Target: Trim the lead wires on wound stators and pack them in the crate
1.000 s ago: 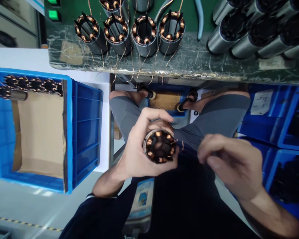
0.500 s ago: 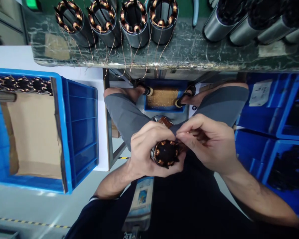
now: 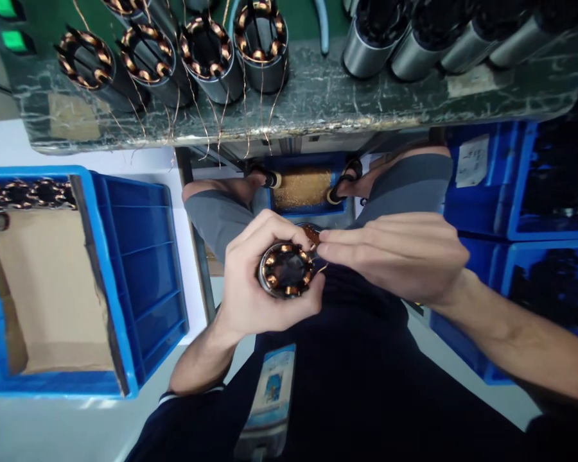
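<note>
My left hand (image 3: 250, 282) is wrapped around a metal stator (image 3: 286, 269) with copper coils around its bore, holding it over my lap with the open end facing me. My right hand (image 3: 404, 253) reaches in from the right, fingers pressed together in a pinch at the stator's upper right rim, on a thin copper wire end that is hard to see. Both hands sit below the workbench edge (image 3: 289, 122).
Several wound stators (image 3: 207, 48) with loose wires stand on the bench, with bare metal cylinders (image 3: 404, 38) to their right. A blue crate (image 3: 139, 256) lined with cardboard stands at left, more blue bins (image 3: 534, 186) at right. A box of copper scraps (image 3: 302, 187) lies between my feet.
My right hand came in from the right and pinched at the stator's rim. My left hand turned and raised the stator slightly. The view shifted so the bench slid leftward.
</note>
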`<state>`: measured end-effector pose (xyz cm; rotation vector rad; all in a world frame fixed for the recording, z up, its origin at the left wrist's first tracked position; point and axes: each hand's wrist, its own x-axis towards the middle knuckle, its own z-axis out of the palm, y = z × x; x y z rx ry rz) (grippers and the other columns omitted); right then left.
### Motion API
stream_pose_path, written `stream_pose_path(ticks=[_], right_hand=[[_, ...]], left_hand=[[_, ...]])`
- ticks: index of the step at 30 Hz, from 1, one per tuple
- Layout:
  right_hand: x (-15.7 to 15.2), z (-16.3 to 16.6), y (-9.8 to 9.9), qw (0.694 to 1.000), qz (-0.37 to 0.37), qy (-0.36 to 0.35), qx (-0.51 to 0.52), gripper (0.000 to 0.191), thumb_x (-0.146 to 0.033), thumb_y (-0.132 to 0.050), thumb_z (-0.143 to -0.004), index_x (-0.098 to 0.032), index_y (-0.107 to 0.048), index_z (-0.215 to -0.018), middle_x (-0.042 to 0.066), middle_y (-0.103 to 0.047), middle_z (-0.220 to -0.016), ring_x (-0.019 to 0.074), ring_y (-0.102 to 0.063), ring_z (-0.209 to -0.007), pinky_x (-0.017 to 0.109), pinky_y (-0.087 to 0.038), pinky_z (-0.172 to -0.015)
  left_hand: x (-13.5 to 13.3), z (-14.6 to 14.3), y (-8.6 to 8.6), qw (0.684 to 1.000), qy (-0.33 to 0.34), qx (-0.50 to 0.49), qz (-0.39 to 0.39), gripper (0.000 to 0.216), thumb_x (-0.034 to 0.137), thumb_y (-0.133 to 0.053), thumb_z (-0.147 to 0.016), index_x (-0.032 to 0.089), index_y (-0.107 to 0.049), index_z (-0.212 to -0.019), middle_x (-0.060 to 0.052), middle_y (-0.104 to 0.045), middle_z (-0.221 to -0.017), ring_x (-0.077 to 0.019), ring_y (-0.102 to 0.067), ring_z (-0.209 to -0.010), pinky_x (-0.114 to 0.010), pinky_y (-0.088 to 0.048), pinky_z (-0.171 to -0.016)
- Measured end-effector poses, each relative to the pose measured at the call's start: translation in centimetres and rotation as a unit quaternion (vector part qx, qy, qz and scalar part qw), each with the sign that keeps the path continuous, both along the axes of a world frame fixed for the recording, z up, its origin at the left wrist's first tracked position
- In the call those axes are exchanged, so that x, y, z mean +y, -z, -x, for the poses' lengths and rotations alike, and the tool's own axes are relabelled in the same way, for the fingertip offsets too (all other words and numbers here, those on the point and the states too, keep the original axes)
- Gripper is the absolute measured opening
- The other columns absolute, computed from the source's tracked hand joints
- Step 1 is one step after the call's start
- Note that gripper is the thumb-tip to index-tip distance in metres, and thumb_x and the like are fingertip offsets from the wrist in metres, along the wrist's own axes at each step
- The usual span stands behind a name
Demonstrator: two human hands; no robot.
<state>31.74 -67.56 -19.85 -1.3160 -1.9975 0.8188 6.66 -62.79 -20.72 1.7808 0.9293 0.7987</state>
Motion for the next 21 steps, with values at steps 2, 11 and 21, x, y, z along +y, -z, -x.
stream_pose_path(ticks=[2, 11, 21], right_hand=[[0.1, -0.4, 1.3, 0.999, 0.015, 0.000, -0.050, 0.020, -0.030, -0.071, -0.113, -0.037, -0.089, -0.115, -0.003, -0.091, -0.116, 0.0207, -0.085, -0.095, 0.035, -0.065, -0.082], [0.8, 1.8, 1.6, 0.968, 0.237, -0.073, -0.032, 0.042, -0.016, -0.057, -0.106, -0.022, -0.064, -0.147, 0.005, -0.083, -0.111, 0.0218, -0.075, -0.085, 0.032, -0.051, -0.069], [1.6, -0.9, -3.3, 0.962, 0.183, -0.167, 0.117, 0.030, -0.024, -0.051, -0.118, -0.026, -0.056, -0.088, -0.005, -0.055, -0.079, 0.0111, -0.045, -0.069, 0.029, -0.036, -0.067]], left_hand=[[0.0, 0.2, 0.7, 0.994, 0.001, 0.091, -0.061, 0.030, 0.027, -0.088, -0.080, 0.026, -0.070, -0.104, 0.000, -0.072, -0.098, -0.0194, -0.067, -0.087, -0.033, -0.053, -0.077], [-1.0, -0.2, 2.2, 0.958, 0.073, 0.239, -0.142, 0.031, 0.040, -0.085, -0.087, 0.026, -0.074, -0.112, -0.003, -0.067, -0.108, -0.0160, -0.065, -0.081, -0.029, -0.043, -0.060], [0.8, 0.0, 3.5, 0.988, 0.066, -0.138, 0.011, 0.066, 0.070, -0.103, -0.067, 0.032, -0.083, -0.116, -0.001, -0.078, -0.090, -0.0222, -0.072, -0.079, -0.050, -0.067, -0.087]])
